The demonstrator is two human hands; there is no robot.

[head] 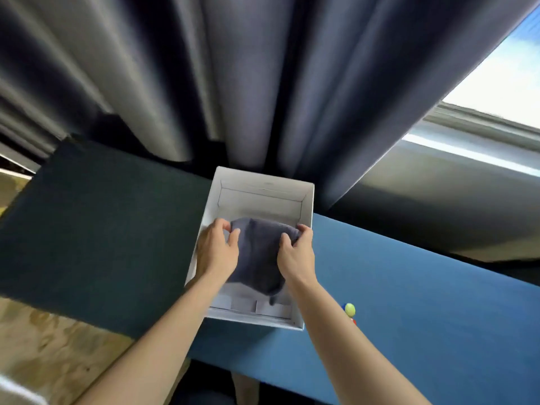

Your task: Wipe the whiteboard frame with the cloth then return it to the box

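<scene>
Pinching the grey cloth (257, 252) at its far left corner, the left hand (217, 249) is clamped on it over the white box (306, 206), while the right hand (296, 252) grips the far right corner the same way, so the cloth hangs between them inside the box walls with its near end drooping to the floor. The box sits across the seam between a dark pad on the left and a blue pad on the right, so a snag on the wall could tip or drag it. Just right of the box, small coloured balls (350, 311) could be knocked by the right forearm.
</scene>
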